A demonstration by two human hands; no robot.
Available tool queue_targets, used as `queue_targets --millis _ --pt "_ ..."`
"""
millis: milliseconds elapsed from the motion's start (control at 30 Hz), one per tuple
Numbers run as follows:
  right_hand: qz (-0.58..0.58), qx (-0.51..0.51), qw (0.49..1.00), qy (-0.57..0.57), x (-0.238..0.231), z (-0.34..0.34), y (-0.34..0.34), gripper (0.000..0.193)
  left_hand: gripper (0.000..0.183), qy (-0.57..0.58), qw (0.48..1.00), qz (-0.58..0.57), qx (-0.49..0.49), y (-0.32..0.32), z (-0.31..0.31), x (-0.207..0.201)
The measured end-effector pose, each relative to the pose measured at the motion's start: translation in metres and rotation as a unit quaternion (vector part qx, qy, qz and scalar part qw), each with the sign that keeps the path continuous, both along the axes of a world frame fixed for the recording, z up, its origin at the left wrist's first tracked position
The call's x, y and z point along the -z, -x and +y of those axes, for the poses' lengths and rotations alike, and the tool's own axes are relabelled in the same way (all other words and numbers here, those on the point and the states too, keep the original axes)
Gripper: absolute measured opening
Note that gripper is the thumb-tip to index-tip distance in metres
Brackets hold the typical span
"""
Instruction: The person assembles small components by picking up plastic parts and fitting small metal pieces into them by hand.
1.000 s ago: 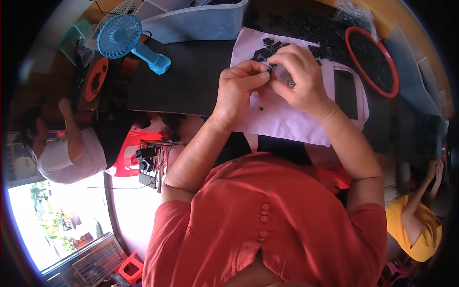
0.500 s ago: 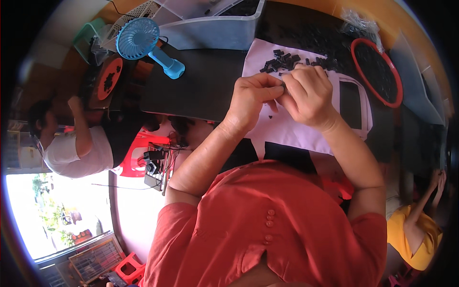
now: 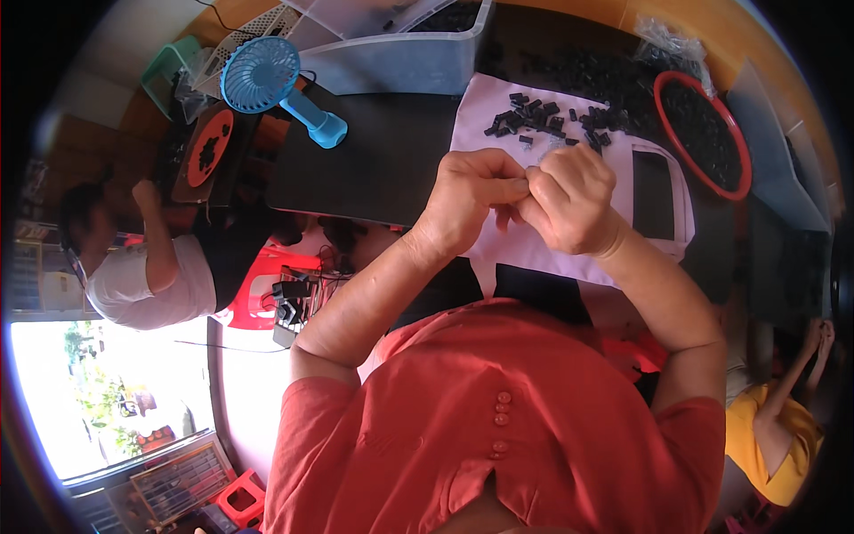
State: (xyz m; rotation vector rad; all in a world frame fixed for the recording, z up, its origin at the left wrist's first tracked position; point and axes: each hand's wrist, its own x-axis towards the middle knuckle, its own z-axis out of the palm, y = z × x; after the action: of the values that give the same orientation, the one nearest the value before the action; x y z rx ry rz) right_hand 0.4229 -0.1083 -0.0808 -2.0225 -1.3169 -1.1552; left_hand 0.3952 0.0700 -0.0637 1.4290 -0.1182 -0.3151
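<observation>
My left hand [image 3: 476, 198] and my right hand [image 3: 569, 198] meet over a pink cloth bag [image 3: 543, 258] spread on the dark table. Both are closed, with thumbs and fingertips pinched together where they touch. Whatever sits between the fingertips is too small or too covered to make out. Just beyond my hands, a loose pile of small black rectangular pieces [image 3: 531, 116] lies on the cloth. Some tiny clear bits [image 3: 556, 142] rest beside that pile, partly behind my right hand.
A blue handheld fan [image 3: 311, 120] stands left of the cloth, before a large clear plastic bin [image 3: 387, 62]. Right of it, a red-rimmed round tray [image 3: 745, 182] holds many black pieces. Two other people sit nearby, one in a white shirt [image 3: 156, 285], one in yellow [image 3: 774, 445].
My hands have shifted slightly down toward me, uncovering more of the black pieces and the clear bits. Their fingertips stay pinched together.
</observation>
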Motion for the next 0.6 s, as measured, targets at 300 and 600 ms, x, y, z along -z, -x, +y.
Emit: queue_targets --millis 300,600 --pt "0.156 0.05 0.954 -0.251 -0.01 -0.025 -0.041 0.04 0.012 -0.27 0.865 -0.412 -0.099 -0.076 0.035 -0.083" --pt "0.33 0.023 0.846 -0.419 -0.02 -0.052 -0.046 0.017 0.012 -0.373 0.687 -0.584 -0.217 -0.121 0.023 -0.077"
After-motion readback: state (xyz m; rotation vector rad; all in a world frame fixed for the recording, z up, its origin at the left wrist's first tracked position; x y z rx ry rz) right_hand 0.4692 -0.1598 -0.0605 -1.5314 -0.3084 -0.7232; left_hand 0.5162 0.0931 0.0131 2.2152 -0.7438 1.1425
